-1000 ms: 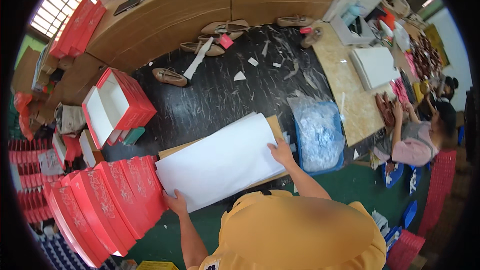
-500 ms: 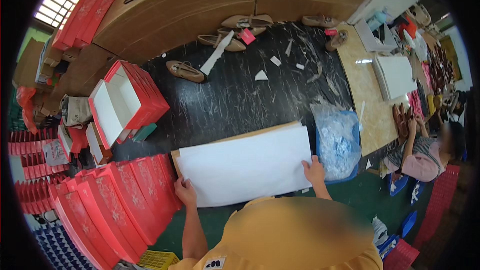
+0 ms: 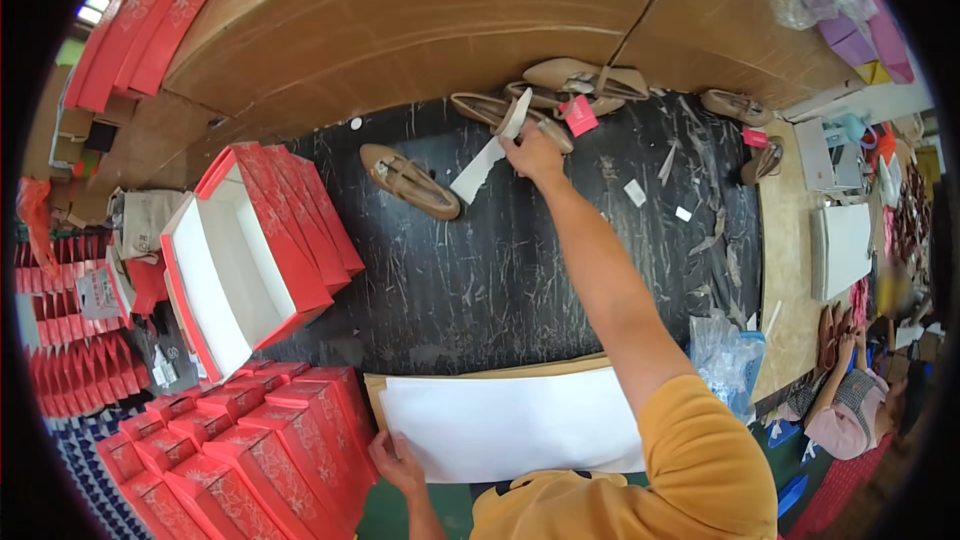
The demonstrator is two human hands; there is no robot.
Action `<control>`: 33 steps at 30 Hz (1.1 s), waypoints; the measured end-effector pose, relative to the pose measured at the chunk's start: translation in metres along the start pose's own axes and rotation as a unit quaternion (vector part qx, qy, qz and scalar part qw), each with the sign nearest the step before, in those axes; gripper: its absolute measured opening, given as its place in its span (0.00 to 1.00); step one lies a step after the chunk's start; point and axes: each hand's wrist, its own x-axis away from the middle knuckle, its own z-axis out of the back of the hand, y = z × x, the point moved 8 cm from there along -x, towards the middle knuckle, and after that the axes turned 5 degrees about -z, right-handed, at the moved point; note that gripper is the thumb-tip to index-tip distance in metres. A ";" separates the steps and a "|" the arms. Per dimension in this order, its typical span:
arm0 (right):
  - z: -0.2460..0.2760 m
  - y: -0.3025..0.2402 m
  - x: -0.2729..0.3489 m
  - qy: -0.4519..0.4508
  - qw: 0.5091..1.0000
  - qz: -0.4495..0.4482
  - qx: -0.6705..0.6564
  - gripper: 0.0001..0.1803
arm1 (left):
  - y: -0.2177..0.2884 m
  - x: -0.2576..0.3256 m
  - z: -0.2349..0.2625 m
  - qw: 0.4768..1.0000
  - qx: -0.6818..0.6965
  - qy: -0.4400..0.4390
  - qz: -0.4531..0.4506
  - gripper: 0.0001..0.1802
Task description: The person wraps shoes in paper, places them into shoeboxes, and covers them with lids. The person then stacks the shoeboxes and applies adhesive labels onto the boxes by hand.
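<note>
In front of me lies a stack of large white paper sheets (image 3: 510, 425) with a brown sheet edge showing beneath. My left hand (image 3: 398, 464) is closed at its left edge, thumb over the white paper. Stretched far forward, my right hand (image 3: 537, 154) is closed at a torn white paper strip (image 3: 478, 172), which bends at the fingertips. The strip lies partly over a beige shoe (image 3: 488, 110) close to that hand. Another beige shoe (image 3: 408, 182) rests on its left. Behind it, more beige shoes (image 3: 590, 78) sit beside a pink tag (image 3: 579, 116).
Red boxes (image 3: 290, 440) are stacked at my left, with an open red box (image 3: 235, 245) beyond them. A blue bin (image 3: 750, 365) holding clear plastic stands right of the sheets. Paper scraps (image 3: 635, 193) litter the black table (image 3: 560, 280). A co-worker (image 3: 850, 405) is at the far right.
My right hand has left the right edge of the white sheets and reached forward to the paper strip among the shoes. My left hand stays at the sheets' left edge. The view has shifted.
</note>
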 end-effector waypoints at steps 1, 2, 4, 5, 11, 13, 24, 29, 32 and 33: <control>-0.009 -0.014 0.019 -0.022 1.000 0.007 -0.001 0.40 | 0.022 0.008 0.016 0.991 -0.098 0.059 -0.074 0.18; -0.009 -0.025 0.049 -0.051 0.998 -0.009 0.021 0.42 | 0.042 0.023 0.030 0.963 -0.197 0.117 -0.144 0.23; 0.025 0.032 0.085 -0.016 0.996 -0.066 0.062 0.45 | 0.053 0.036 0.012 0.956 -0.209 0.017 -0.206 0.28; 0.033 0.074 0.104 0.026 0.992 -0.098 0.078 0.47 | 0.060 0.045 -0.003 0.935 -0.219 -0.083 -0.267 0.33; 0.023 0.151 0.234 0.080 0.987 -0.075 0.115 0.49 | 0.035 0.061 -0.041 0.889 -0.263 -0.169 -0.336 0.40; 0.039 0.166 0.248 0.040 0.981 -0.021 -0.188 0.51 | 0.049 0.058 -0.059 0.883 -0.249 -0.168 -0.360 0.40; -0.046 0.144 0.566 0.018 0.999 0.027 0.017 0.37 | 0.055 0.092 -0.044 0.895 -0.196 -0.129 -0.380 0.39; -0.023 0.175 0.563 -0.023 0.992 0.083 -0.094 0.29 | 0.194 0.196 -0.055 0.853 0.114 -0.447 -0.242 0.31; -0.023 0.210 0.541 -0.130 0.971 0.055 -0.194 0.21 | 0.226 0.183 -0.062 0.825 0.270 -0.437 -0.233 0.25; -0.024 0.218 0.527 -0.133 0.970 0.050 -0.196 0.21 | 0.220 0.156 -0.062 0.869 0.314 -0.357 -0.138 0.24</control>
